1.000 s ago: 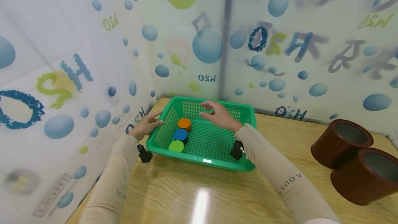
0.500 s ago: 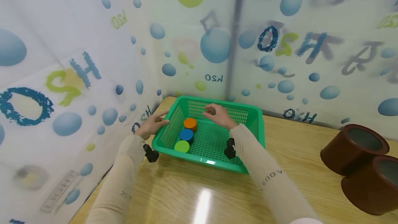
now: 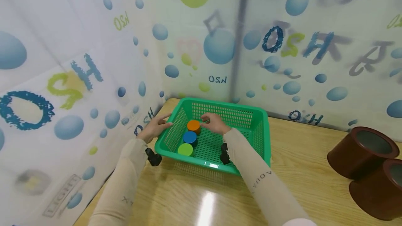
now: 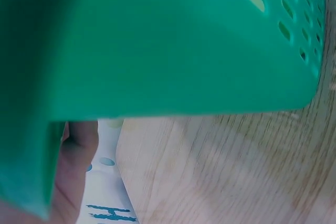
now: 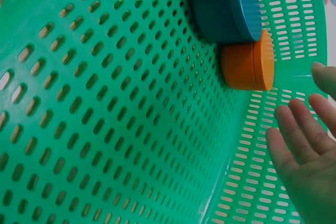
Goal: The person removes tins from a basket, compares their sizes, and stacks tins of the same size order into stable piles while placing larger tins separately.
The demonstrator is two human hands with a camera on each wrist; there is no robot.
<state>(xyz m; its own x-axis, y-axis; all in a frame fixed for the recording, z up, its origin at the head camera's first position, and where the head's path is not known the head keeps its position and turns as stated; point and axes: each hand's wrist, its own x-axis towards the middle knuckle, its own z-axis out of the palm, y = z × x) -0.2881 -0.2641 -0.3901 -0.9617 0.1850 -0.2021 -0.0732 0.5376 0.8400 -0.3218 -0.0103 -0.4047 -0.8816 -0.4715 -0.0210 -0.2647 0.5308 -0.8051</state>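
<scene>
A green plastic basket (image 3: 213, 164) with slotted walls stands on the table. Inside, along its left side, sit three round lidded tubs in a row: orange (image 3: 193, 126) at the back, blue (image 3: 190, 138) in the middle, lime green (image 3: 185, 149) nearest the front. My left hand (image 3: 154, 127) holds the basket's left rim, thumb over the edge; most of its fingers are hidden in the left wrist view. Inside the basket, my right hand (image 3: 215, 122) is just right of the orange tub. Its fingers (image 5: 299, 124) are loosely bent, apart, with nothing between them.
Two dark brown cylindrical containers (image 3: 361, 152) with grey tops stand at the right of the wooden table (image 3: 295, 149). Patterned sheets (image 3: 125, 62) with bubble prints rise close behind and to the left of the basket.
My right hand has moved left and lower inside the basket, toward the orange tub. My left hand stays at the left rim. The head view has turned slightly left.
</scene>
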